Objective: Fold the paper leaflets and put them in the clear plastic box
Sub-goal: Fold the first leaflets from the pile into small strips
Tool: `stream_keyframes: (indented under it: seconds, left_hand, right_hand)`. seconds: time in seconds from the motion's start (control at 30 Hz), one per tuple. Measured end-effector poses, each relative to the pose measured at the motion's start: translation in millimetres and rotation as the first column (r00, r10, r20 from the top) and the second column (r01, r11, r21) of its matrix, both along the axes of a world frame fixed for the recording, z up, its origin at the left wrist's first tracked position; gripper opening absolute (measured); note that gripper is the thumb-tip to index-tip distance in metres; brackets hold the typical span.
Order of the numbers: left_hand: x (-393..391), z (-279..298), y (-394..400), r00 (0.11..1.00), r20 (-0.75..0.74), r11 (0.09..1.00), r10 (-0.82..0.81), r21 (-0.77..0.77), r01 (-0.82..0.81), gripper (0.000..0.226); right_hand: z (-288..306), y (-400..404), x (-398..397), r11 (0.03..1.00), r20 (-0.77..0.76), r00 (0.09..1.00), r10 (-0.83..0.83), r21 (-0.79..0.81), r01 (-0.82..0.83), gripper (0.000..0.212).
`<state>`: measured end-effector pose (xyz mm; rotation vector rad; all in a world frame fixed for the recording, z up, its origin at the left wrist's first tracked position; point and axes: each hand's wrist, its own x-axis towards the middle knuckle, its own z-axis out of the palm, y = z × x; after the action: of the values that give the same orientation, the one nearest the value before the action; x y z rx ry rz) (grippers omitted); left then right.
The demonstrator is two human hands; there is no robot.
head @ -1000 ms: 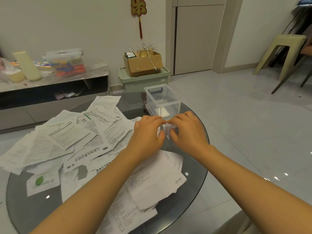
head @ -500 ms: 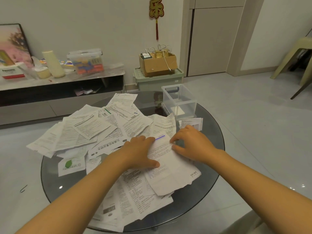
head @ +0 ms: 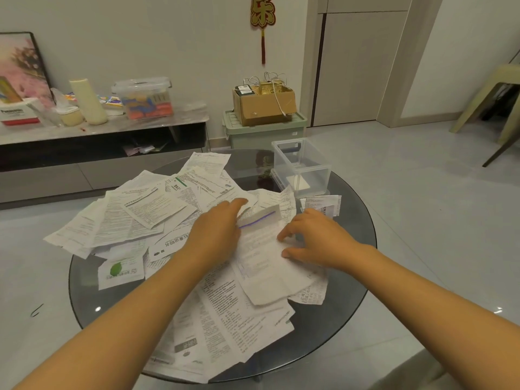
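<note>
A loose heap of printed paper leaflets covers the round dark glass table. On top lies one white leaflet with a blue line, its far edge turned up. My left hand lies flat with straight fingers on the leaflet's left side. My right hand presses bent fingertips and thumb on its right side. The clear plastic box stands open at the table's far right, with a folded white paper on its floor.
A small folded receipt-like leaflet lies between the box and my right hand. Behind the table stand a green crate with a cardboard box and a low cabinet with clutter. A stool stands at the far right.
Both hands left the clear box and came back to the heap, landing on the blue-lined leaflet. Its far edge has since lifted, and my left hand has slid farther forward.
</note>
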<state>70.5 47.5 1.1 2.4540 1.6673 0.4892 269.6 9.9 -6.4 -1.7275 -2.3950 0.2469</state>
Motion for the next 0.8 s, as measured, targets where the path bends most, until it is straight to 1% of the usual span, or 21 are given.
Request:
stream_keyframes:
  seconds: [0.07, 0.13, 0.17, 0.3, 0.4, 0.43, 0.47, 0.53, 0.6, 0.7, 0.77, 0.8]
  left_hand:
    - [0.0, 0.2, 0.1, 0.998, 0.045, 0.995, 0.051, 0.08, -0.055, 0.059]
    - [2.0, 2.5, -2.5, 0.995, 0.069, 0.993, 0.067, 0.09, -0.073, 0.064]
    - [3.4, 3.7, -5.3, 0.997, 0.058, 0.995, 0.058, 0.076, -0.062, 0.065]
    - [7.7, 7.3, -20.8, 0.997, -0.064, 0.997, -0.041, -0.07, 0.037, 0.056]
    - [6.8, 7.0, -29.3, 0.973, -0.186, 0.989, -0.137, -0.084, 0.123, 0.052]
    - [5.7, 7.8, -32.0, 0.963, -0.196, 0.98, -0.185, -0.108, 0.166, 0.05]
    - [4.4, 8.6, -34.9, 0.954, -0.182, 0.964, -0.237, -0.168, 0.207, 0.049]
    - [2.5, 9.2, -41.3, 0.94, -0.112, 0.898, -0.322, -0.35, 0.266, 0.05]
    - [0.9, 6.1, -45.9, 0.923, -0.07, 0.828, -0.377, -0.473, 0.302, 0.061]
    - [-2.8, 3.4, -47.3, 0.918, -0.046, 0.797, -0.393, -0.515, 0.315, 0.077]
    - [-4.2, 6.1, -46.9, 0.924, -0.038, 0.804, -0.379, -0.508, 0.309, 0.075]
    - [-4.4, 7.4, -46.7, 0.928, -0.039, 0.813, -0.37, -0.497, 0.303, 0.068]
  right_hand:
    - [2.7, -2.2, -4.4, 0.999, -0.027, 0.998, 0.049, 0.015, -0.049, 0.037]
    - [3.6, -5.6, -7.9, 0.995, -0.074, 0.992, 0.098, 0.008, -0.097, 0.037]
    - [3.2, -7.8, -8.9, 0.993, -0.09, 0.989, 0.117, -0.017, -0.119, 0.038]
    - [-1.4, -12.8, -6.5, 0.97, -0.081, 0.979, 0.186, -0.141, -0.196, 0.045]
    - [-1.2, -15.7, -1.1, 0.955, -0.071, 0.977, 0.201, -0.206, -0.211, 0.053]
    - [-1.0, -16.4, 0.4, 0.95, -0.069, 0.977, 0.203, -0.228, -0.213, 0.057]
    - [-1.2, -17.1, 1.5, 0.944, -0.066, 0.976, 0.207, -0.247, -0.217, 0.06]
    - [-2.5, -17.9, 3.4, 0.937, -0.061, 0.975, 0.212, -0.272, -0.221, 0.065]
    - [-3.9, -18.8, 5.3, 0.933, -0.087, 0.974, 0.209, -0.28, -0.225, 0.061]
    - [-1.5, -21.3, 7.5, 0.935, -0.158, 0.967, 0.201, -0.262, -0.237, 0.042]
    - [2.5, -22.5, 7.4, 0.942, -0.199, 0.965, 0.173, -0.251, -0.221, 0.028]
    - [3.7, -21.9, 6.4, 0.947, -0.221, 0.964, 0.146, -0.25, -0.2, 0.023]
